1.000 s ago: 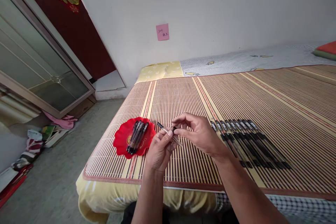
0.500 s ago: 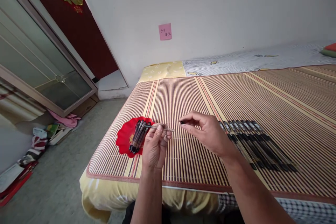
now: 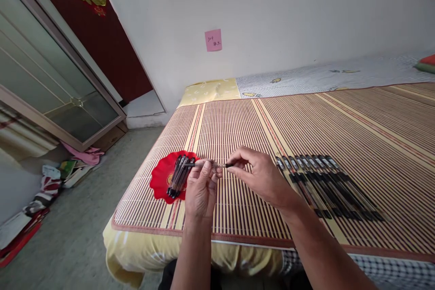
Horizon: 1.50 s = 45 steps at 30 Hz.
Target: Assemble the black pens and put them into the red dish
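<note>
Striped mat point(image 3: 234, 131) covers bed point(image 3: 136, 247); at center of frame, left hand point(image 3: 202, 188) holds slim pen point(image 3: 220, 166) by barrel, right hand point(image 3: 261, 179) pinches dark cap point(image 3: 229, 165) at its end. Pen likely light, stiff, slick, best gripped mid-barrel. Red dish point(image 3: 159, 179), left of center.

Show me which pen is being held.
The pen in the left hand, its black end piece pinched by the right hand. The others lie in the red scalloped dish or in the row on the striped mat.
</note>
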Tool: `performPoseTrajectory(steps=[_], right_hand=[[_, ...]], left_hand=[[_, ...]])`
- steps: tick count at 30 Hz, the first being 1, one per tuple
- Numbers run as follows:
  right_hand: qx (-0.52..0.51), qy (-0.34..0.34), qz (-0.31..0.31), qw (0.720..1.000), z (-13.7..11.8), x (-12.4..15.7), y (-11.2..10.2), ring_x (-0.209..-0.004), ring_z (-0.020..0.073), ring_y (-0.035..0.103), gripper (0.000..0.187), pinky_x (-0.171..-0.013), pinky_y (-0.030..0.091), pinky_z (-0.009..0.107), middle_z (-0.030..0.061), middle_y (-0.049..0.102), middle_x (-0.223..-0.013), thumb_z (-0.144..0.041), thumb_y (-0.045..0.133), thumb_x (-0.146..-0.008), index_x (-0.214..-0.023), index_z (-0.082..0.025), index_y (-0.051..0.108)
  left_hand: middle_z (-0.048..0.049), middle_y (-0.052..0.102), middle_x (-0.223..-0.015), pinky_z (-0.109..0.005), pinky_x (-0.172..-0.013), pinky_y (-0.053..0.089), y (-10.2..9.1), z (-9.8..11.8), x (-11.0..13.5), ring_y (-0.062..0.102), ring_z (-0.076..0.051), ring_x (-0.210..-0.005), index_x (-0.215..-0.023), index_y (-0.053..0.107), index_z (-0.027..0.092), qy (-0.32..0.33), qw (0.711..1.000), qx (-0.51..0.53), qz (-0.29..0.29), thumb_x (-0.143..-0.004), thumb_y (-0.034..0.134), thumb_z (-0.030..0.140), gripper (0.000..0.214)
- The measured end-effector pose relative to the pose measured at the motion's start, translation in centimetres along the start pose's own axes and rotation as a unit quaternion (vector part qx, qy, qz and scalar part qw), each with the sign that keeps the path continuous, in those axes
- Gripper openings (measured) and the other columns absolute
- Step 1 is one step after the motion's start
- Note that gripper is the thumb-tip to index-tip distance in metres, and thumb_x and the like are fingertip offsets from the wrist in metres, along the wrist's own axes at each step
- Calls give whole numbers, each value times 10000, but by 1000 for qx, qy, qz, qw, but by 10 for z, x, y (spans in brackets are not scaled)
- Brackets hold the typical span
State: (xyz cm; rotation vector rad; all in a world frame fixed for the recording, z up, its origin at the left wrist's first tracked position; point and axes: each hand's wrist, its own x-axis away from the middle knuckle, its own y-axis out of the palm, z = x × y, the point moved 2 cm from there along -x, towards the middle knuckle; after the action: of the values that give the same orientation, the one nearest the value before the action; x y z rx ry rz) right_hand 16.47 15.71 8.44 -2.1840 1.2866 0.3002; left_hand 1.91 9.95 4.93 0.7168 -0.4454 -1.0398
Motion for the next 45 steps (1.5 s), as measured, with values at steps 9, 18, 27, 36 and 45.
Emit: performPoseTrajectory(steps=[9,18,27,36,45], right_hand=[[-31,6,16,999,-3,-2,-1,-811,164,685,89,-727,557,302,9,721,-861,-156,707,-857,-866,-244,693],[-55,9,40,998,-2,0,-4,-788,174,692,44,-732,579,327,21,727,-818,-240,746,-856,-825,-234,716],[-113,33,20,993,-4,1,-2,-815,191,722,101,-757,610,335,23,763,-850,-333,786,-845,-897,-249,763],[25,-32,16,999,-18,4,-15,-846,200,726,78,-757,566,337,15,784,-914,-266,697,-926,-975,-277,757],[50,-19,24,998,-23,5,-11,-553,129,519,388,-522,398,295,-2,572,-609,-391,514,-1034,-686,-228,570]], left_hand=[[-3,726,-802,-175,-664,583,-2,-3,0,706,-98,-697,-832,706,145,-16,1000,2,0,-664,957,250,320],[-8,740,-795,-177,-665,576,7,-4,9,702,-104,-695,-815,724,162,6,1000,-3,0,-635,976,274,329],[-14,730,-808,-186,-664,557,11,5,11,682,-103,-689,-834,748,171,22,999,-18,-37,-665,956,278,288],[-35,753,-828,-209,-677,566,11,8,13,697,-118,-700,-837,741,151,21,999,-13,-27,-655,949,211,283],[-43,775,-861,-215,-688,583,20,8,21,702,-113,-679,-827,756,160,57,998,-28,-17,-661,950,232,265]])
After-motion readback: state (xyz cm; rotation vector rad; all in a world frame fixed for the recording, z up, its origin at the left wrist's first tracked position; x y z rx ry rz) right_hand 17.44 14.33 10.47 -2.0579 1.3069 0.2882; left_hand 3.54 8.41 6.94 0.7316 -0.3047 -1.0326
